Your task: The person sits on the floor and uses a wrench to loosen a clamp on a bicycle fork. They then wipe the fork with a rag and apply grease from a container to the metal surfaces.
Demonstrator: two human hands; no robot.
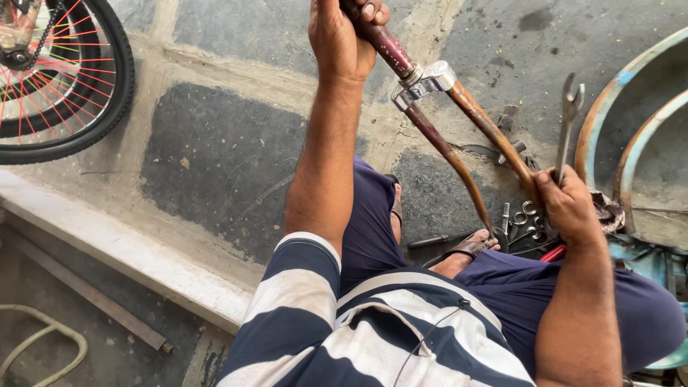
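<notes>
A person's left hand [344,36] clenches the stem of a rusty bicycle fork [448,125], likely rigid and heavy, while the right hand [566,204] grips one blade and a wrench [568,122].

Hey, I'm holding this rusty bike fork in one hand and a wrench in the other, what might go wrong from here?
The right hand holds both a fork leg and the wrench, so either may slip. The fork's leg ends sit close to your sandalled foot; a slip could strike it. Loose spanners on the floor by that foot are a tripping hazard.
</notes>
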